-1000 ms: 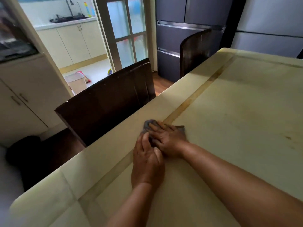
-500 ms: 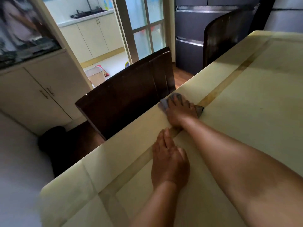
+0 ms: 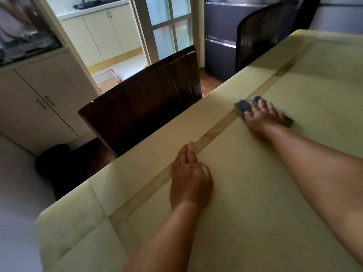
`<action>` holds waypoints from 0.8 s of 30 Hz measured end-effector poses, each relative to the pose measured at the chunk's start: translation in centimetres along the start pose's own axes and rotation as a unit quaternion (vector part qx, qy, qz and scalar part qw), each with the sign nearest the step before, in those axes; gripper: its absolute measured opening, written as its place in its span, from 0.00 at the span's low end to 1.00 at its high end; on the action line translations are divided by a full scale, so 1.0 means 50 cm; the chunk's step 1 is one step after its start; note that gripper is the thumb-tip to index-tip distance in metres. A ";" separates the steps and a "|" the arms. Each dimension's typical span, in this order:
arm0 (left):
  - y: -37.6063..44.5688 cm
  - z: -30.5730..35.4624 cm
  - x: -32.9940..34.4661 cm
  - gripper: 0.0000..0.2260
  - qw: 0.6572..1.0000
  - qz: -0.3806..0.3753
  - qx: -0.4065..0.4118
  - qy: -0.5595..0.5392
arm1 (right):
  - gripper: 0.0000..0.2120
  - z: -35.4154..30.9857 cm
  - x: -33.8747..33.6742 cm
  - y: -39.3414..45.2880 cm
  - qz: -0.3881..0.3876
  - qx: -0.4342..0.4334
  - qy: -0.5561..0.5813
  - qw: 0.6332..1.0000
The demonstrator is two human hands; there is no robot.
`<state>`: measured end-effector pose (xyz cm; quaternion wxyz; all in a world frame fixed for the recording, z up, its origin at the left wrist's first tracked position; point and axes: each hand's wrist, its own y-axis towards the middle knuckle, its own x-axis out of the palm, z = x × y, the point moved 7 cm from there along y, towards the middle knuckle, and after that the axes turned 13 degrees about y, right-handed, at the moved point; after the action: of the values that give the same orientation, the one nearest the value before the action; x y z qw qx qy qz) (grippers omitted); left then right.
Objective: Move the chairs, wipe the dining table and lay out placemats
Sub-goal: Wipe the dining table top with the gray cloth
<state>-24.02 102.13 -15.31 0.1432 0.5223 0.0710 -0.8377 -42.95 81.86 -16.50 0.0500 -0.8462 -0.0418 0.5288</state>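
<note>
Near chair: seen left of centre in the frame; its dark wooden back is set close against the long edge of the dining table; it is judged not yet drawn away from the table, so that edge is reached over it rather than from beside it.

Left hand: laid palm down in the lower middle of the frame, on the darker inlaid strip of the tabletop; the fingers are kept straight and together, nothing is held; the hand is judged to be planted as a brace, so that weight can be carried while the other arm is stretched forward.

Far chair: seen at the upper right of centre, its curved dark back is likewise close to the table's edge.

Cloth: a dark grey rag, found right of centre, flat on the tabletop beside the inlaid strip; it is blurred, so its outline cannot be told exactly.

Right hand: pressed on top of the cloth, the arm extended from the lower right corner; the fingers are spread apart and fairly straight, pushing down rather than gripping; the cloth is trapped beneath palm and fingers, with one end showing past the fingertips toward the upper left and a darker scrap showing at the hand's right side; the flat hold is judged to suit wiping, since pressure is spread across the rag.

Placemats: none are seen in the frame.
</note>
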 end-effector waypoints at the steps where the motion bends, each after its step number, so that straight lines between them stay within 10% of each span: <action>1: 0.002 0.000 -0.003 0.26 1.000 0.005 0.002 0.003 | 0.27 0.041 -0.015 -0.002 0.014 0.034 0.004 0.999; 5: 0.001 0.006 -0.015 0.25 1.000 0.022 0.020 0.006 | 0.26 0.072 -0.020 -0.061 0.011 0.048 0.007 0.999; 18: -0.097 0.055 -0.038 0.11 0.994 0.080 0.059 0.055 | 0.28 -0.009 0.111 -0.588 -0.173 -0.301 -0.032 0.937; 24: -0.317 -0.012 -0.052 0.16 0.993 0.101 -0.062 -0.007 | 0.26 0.142 0.006 -0.529 -0.130 -0.188 -0.032 0.973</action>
<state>-27.38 117.77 -13.73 0.2597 0.5115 0.0682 -0.8163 -49.69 108.43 -16.44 -0.0428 -0.8105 -0.2515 0.5272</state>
